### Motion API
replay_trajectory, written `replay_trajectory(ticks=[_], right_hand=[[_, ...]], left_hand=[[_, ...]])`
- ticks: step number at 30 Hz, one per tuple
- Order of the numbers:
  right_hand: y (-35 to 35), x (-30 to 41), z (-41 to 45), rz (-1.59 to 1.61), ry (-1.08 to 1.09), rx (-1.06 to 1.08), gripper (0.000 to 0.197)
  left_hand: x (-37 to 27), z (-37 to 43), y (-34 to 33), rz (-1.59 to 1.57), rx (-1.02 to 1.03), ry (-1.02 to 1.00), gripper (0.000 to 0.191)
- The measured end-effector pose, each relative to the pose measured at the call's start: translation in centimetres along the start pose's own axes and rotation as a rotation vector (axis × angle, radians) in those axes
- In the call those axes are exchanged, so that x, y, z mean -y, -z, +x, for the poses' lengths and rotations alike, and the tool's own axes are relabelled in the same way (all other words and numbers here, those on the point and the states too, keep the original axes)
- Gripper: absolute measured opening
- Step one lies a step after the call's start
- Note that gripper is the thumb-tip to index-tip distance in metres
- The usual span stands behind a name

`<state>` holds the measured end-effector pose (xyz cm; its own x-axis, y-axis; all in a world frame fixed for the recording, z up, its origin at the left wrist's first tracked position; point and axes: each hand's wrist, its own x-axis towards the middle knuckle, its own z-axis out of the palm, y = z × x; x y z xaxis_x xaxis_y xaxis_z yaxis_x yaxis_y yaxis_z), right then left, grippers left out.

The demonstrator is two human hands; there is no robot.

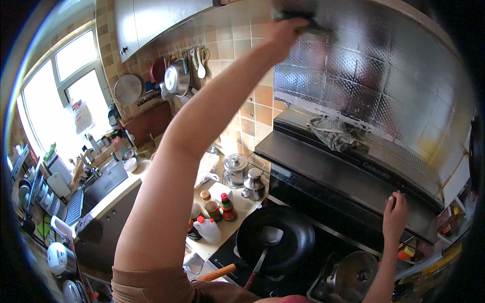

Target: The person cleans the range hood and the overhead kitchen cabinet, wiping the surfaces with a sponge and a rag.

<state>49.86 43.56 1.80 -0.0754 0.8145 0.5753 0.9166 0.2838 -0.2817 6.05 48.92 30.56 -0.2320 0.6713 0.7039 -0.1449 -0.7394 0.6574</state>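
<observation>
My left hand (284, 39) is raised to the top of the view, with its arm stretched across the picture. It grips a blurred dark thing (299, 17), perhaps a cloth, against the upper wall panel. Below lies the black range hood (322, 166), and a crumpled grey cloth (333, 132) sits on its back ledge. My right hand (395, 216) is at the hood's right part, its fingers curled. Something dark shows between thumb and fingers; I cannot tell whether it is held or part of the hood. Embossed silvery foil sheeting (352, 72) covers the wall behind.
On the cooktop stand a black wok (295, 231) with a metal spatula (272, 236) in it and a lidded pot (356, 278). Several sauce bottles (229, 208) and metal canisters (235, 168) crowd the counter. A sink (108, 181) lies left; a wall cabinet (159, 19) hangs above.
</observation>
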Motion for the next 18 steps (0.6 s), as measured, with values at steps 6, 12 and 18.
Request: replay_trajectory(ticks=[6, 12, 18], right_hand=[[0.7, 0.2, -0.3, -0.028, -0.014, 0.004, 0.025], [-0.4, 1.3, -0.2, -0.144, 0.005, -0.030, 0.033], [0.3, 0.8, -0.2, -0.089, 0.027, -0.074, 0.026]], left_hand=[[-4.4, -0.6, 10.7, 1.133, 0.090, -0.590, 0.022], [-17.3, -5.0, 26.8, -0.146, -0.162, -0.163, 0.027], [-6.3, -2.3, 7.8, 1.448, 0.081, -0.535, 0.033]])
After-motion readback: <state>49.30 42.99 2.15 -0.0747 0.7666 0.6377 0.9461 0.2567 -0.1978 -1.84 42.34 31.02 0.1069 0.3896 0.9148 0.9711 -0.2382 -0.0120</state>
